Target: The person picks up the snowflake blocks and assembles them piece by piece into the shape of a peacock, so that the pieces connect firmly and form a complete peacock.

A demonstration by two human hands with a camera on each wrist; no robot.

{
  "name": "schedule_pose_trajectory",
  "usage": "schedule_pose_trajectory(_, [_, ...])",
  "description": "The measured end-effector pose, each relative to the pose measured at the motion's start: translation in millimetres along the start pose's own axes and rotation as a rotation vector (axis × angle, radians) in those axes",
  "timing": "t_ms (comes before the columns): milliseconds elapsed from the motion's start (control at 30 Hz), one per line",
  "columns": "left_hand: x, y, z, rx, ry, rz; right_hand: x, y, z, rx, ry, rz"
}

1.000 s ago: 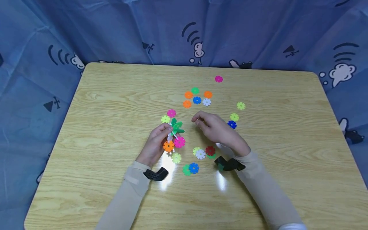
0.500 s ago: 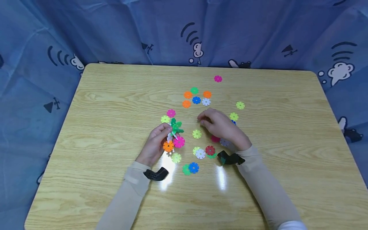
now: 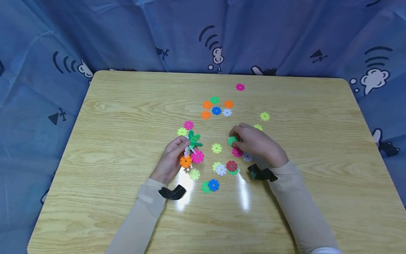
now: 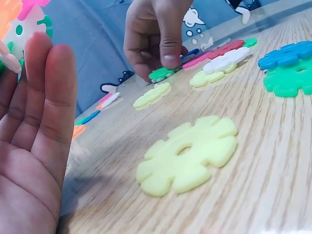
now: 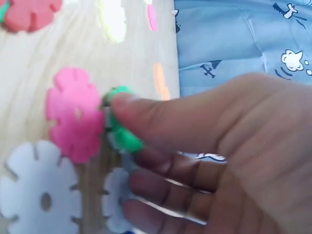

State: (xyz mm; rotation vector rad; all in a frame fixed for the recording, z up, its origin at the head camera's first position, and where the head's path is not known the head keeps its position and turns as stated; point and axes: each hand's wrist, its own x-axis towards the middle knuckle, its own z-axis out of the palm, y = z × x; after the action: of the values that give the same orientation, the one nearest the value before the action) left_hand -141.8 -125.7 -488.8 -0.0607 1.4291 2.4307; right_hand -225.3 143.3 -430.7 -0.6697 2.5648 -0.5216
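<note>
My left hand (image 3: 171, 160) grips a joined cluster of notched plastic flower discs (image 3: 194, 140), with green, white, pink and orange pieces. Part of that cluster (image 4: 23, 29) shows at the upper left of the left wrist view. Further right, my right hand (image 3: 258, 146) pinches a green flower disc (image 3: 232, 140) between thumb and fingers, low at the tabletop. In the right wrist view the thumb lies over this green disc (image 5: 126, 124); its far side is hidden. Close by it lie a pink disc (image 5: 75, 114) and a white disc (image 5: 41, 192).
Loose discs lie about the wooden table (image 3: 111, 116). An orange, green, blue and white group surrounds a blue disc (image 3: 216, 110) further back. Nearer the front, a blue disc (image 3: 214, 185) overlaps a green one. A patterned blue cloth (image 3: 184, 35) hangs behind the table.
My right hand has moved right, uncovering a yellow-green disc and the pink and white discs, and now pinches a green disc. My left hand keeps its place with the cluster.
</note>
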Motion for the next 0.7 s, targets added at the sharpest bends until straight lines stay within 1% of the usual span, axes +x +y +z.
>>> schedule_pose_trajectory(100, [-0.8, -0.2, -0.2, 0.004, 0.007, 0.001, 5.6, 1.2, 2.6, 0.040, 0.024, 0.019])
schedule_pose_trajectory(200, [-1.1, -1.3, -0.6, 0.007, 0.004, 0.005, 9.0, 0.8, 3.6, 0.133, 0.096, 0.041])
schedule_pose_trajectory(267, [-0.6, -2.3, -0.7, 0.008, -0.002, 0.009, 8.8, -2.0, 3.2, 0.234, 0.154, 0.053])
schedule_pose_trajectory(300, [-0.3, -2.9, -0.8, 0.007, -0.005, 0.013, 8.5, -4.4, 3.1, 0.303, 0.177, 0.055])
schedule_pose_trajectory(367, [0.4, -3.7, -0.9, 0.007, -0.007, 0.020, 7.9, -11.2, 3.7, 0.484, 0.192, 0.036])
schedule_pose_trajectory(467, [1.2, -4.8, -0.7, -0.002, 0.000, 0.035, 6.1, -23.9, 7.2, 0.714, 0.143, -0.003])
schedule_pose_trajectory(533, [1.7, -5.1, -0.3, -0.008, 0.007, 0.043, 4.8, -32.7, 10.7, 0.815, 0.094, -0.030])
schedule_pose_trajectory(600, [2.1, -5.2, 0.5, -0.014, 0.012, 0.051, 3.1, -40.2, 14.2, 0.850, 0.061, -0.044])
schedule_pose_trajectory(700, [2.7, -5.1, 1.7, -0.019, 0.020, 0.060, 1.2, -48.4, 18.0, 0.872, 0.048, -0.041])
